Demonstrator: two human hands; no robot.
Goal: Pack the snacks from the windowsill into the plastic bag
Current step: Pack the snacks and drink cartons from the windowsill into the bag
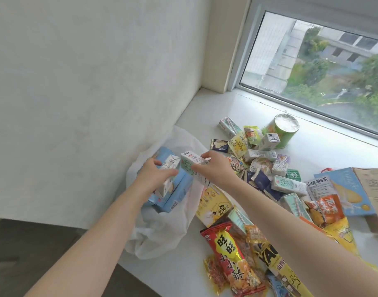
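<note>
Both hands (213,168) gripping slanted carton (192,167)

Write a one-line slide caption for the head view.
Both hands lower small cartons into a plastic bag beside piled snacks.

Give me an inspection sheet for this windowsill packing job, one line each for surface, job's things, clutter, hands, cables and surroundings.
Surface: white windowsill, snacks piled over its middle and right.
Job's things: white plastic bag at the sill's left edge, pale blue boxes inside; loose small white drink cartons, red snack packet, yellow packets.
Clutter: green round tub on its side; brown cardboard piece at right.
Hands: left hand grips a small carton over the bag; right hand pinches a white and green carton.
Cables: nothing seen.
Surroundings: white wall; window onto buildings and trees.
</note>
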